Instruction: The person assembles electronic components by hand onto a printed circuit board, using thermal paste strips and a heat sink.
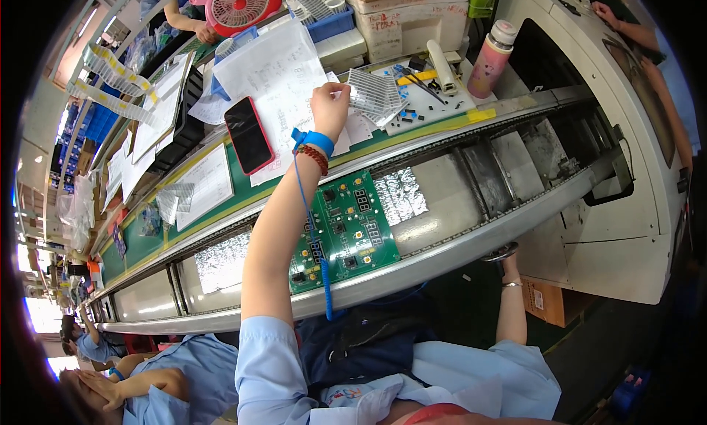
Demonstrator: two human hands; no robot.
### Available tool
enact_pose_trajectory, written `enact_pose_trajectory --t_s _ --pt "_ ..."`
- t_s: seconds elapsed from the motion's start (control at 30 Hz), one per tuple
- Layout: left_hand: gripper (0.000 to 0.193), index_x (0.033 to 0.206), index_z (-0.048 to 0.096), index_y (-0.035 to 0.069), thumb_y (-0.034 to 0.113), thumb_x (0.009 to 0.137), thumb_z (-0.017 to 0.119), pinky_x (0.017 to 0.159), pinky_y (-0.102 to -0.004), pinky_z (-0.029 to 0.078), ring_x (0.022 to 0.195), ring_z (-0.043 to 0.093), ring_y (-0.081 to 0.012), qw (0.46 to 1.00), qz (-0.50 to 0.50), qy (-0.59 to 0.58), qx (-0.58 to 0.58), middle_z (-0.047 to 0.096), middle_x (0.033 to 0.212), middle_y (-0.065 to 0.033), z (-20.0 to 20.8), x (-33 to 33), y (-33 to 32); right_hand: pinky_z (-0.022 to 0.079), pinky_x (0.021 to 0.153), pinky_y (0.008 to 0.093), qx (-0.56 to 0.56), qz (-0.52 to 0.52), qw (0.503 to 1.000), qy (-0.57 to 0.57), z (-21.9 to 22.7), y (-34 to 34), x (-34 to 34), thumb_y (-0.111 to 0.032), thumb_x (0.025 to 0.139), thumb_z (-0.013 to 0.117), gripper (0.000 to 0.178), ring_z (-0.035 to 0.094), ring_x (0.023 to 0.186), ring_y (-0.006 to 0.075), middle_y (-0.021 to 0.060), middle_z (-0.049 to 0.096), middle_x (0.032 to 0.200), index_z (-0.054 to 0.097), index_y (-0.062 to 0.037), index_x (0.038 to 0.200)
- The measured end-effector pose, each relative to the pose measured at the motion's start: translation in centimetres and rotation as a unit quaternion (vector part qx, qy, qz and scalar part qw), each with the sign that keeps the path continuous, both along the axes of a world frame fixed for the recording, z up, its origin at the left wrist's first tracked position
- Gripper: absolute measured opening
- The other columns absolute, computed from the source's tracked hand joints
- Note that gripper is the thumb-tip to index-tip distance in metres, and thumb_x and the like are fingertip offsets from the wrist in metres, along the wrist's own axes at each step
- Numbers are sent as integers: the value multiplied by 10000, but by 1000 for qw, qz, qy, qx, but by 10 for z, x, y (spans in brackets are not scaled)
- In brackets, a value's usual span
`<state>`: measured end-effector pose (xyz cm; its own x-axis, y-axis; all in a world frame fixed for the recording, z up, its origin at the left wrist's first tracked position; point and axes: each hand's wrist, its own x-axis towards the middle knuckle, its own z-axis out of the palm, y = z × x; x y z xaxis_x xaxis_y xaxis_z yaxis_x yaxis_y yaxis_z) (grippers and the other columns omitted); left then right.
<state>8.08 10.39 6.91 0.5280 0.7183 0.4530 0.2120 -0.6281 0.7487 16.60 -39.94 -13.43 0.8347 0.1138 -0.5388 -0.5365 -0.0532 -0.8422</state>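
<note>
My left hand (pixel 329 107) pinches a small part beside the finned heatsink (pixel 374 93) on its right, while my right hand (pixel 508 257) grips the conveyor rail's (pixel 442 254) near edge.

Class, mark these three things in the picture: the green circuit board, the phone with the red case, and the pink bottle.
green circuit board (pixel 352 226), head view, on its middle between the components.
phone with the red case (pixel 248 135), head view, on its dark screen.
pink bottle (pixel 490 62), head view, on its pink body.

A circuit board (pixel 346 230) is lying on the conveyor (pixel 442 204); behind it, a phone (pixel 248 135) is lying left of papers (pixel 276 79), a finned heat sink (pixel 374 93) to their right.
</note>
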Motion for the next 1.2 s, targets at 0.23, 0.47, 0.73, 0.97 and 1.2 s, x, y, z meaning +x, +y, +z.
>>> enact_pose_trajectory --t_s 0.23,0.47,0.73,0.97,1.2 --pt "197 926 566 2 165 818 588 558 -221 467 655 540 -113 898 -72 -148 -408 573 784 -45 54 -7 -19 471 681 284 -3 -14 1000 -27 -19 34 11 -237 873 501 223 553 803 133 33 569 897 524 -63 1011" --pt "242 999 539 -29 144 833 578 632 -208 514 720 549 -116 848 -144 -133 -492 561 876 -72 53 5 -33 472 680 285 -5 -17 998 -53 -48 3 9 -232 871 505 227 553 804 135 35 571 902 518 -64 1023" --pt "400 1011 522 -37 229 740 645 741 -361 452 829 550 -290 993 -30 38 -105 591 905 -167 24 21 -16 474 678 287 -1 -29 996 -88 -73 -16 13 -227 869 509 232 554 805 136 39 572 909 511 -66 1036" --pt "521 1031 497 19 325 663 702 808 -369 425 953 508 -305 968 17 217 -124 609 859 -135 34 33 -28 475 677 289 15 -43 990 -131 -84 -10 28 -223 867 513 238 554 806 138 42 573 915 505 -68 1048" --pt "416 1050 499 -16 73 685 677 629 -277 470 681 581 -166 981 -15 -29 -192 609 762 -80 21 37 -19 476 676 291 25 -101 979 -178 -90 -9 24 -218 865 517 245 555 807 139 45 575 921 499 -70 1060"
